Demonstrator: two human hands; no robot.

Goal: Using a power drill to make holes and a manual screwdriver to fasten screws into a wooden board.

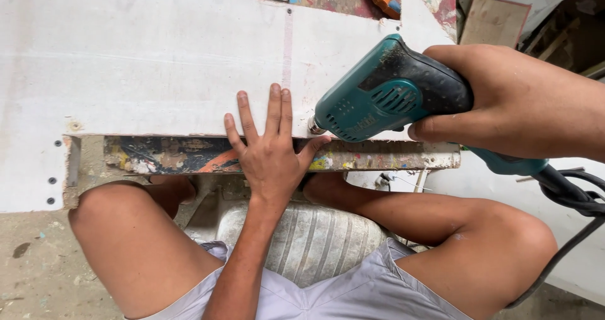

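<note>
Drilling the board (157, 61) edge: my left hand (268, 146) lies spread, pressing it flat; my right hand (504, 102) grips the drill (378, 96); next needs steady, level pressure.

The left hand (268, 146) lies flat, palm down, fingers (275, 109) stretched toward twelve o'clock and slightly spread, thumb angled toward two o'clock. Its forearm runs straight down to six o'clock between the bare knees. The right hand (504, 102) enters from three o'clock, fingers curled tight in a closed grip, wrist level.
</note>
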